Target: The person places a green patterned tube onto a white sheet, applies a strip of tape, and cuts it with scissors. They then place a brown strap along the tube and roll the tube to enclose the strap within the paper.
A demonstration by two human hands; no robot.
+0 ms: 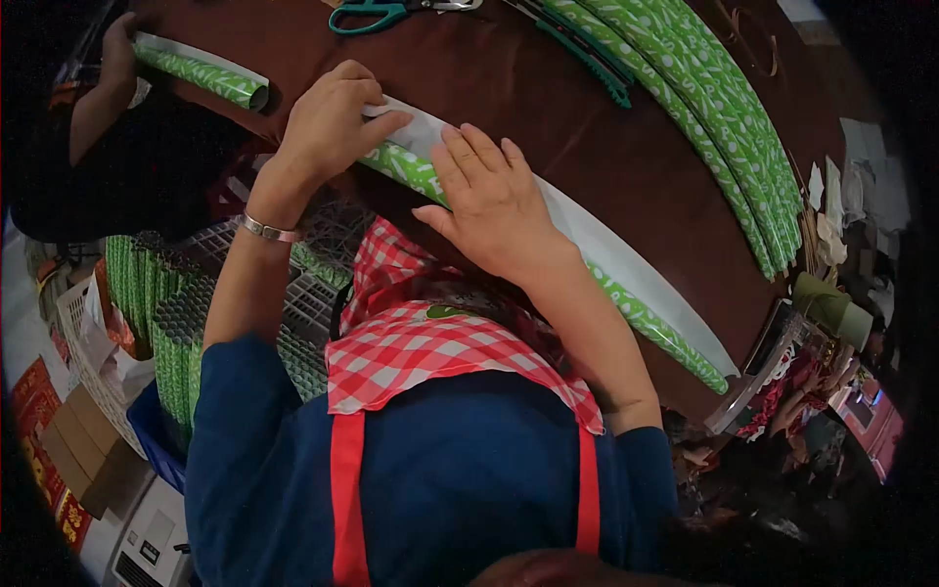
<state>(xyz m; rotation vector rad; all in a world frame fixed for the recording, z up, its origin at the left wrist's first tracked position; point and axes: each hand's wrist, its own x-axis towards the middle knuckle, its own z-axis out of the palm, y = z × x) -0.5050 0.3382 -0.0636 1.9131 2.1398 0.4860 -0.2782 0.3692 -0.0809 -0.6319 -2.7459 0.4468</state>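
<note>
A long strip of green wrapping paper (641, 321) with white print and a white underside lies partly rolled along the near edge of the brown table. Near its left end, my left hand (335, 119) has its fingers curled over the paper's edge, thumb pointing right; the fingertips are partly hidden. My right hand (497, 203) lies flat on the roll, fingers stretched out and thumb apart. To the left, a rolled green tube (201, 73) shows its hollow end beside another person's hand (119, 51).
Several green printed sheets (699, 108) are stacked at the table's far right. Teal-handled scissors (367, 16) and a dark green toothed strip (587, 61) lie at the back. Bundled green rolls (179, 362) stand below left, near a white basket (88, 338).
</note>
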